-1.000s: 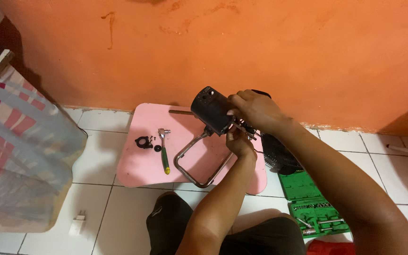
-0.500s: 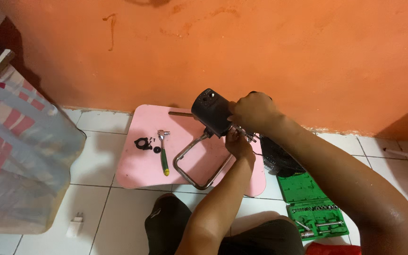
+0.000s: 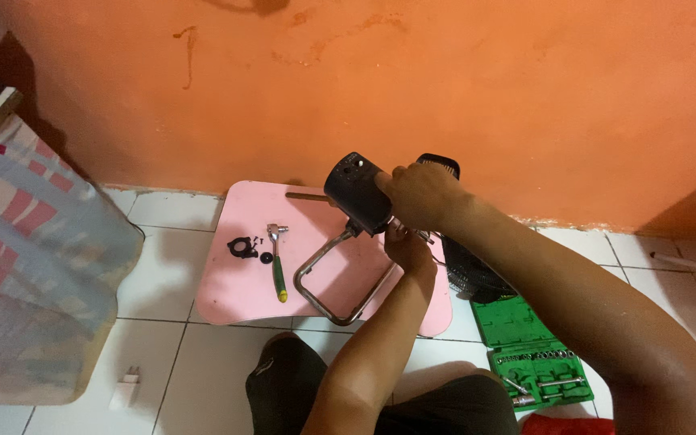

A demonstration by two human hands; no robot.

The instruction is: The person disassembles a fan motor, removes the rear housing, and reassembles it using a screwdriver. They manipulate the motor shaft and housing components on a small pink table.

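Head view: the black motor housing is gripped by the right hand; below it, the left hand pinches something small, unclear. The housing should be kept steady.

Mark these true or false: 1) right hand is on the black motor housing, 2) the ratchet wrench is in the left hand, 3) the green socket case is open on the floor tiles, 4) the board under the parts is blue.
1) True. The right hand grips the black motor housing.
2) False. The ratchet wrench lies free on the board; the left hand is at the fittings under the housing.
3) True. The green socket case lies open on the tiles.
4) False. The board is pink.
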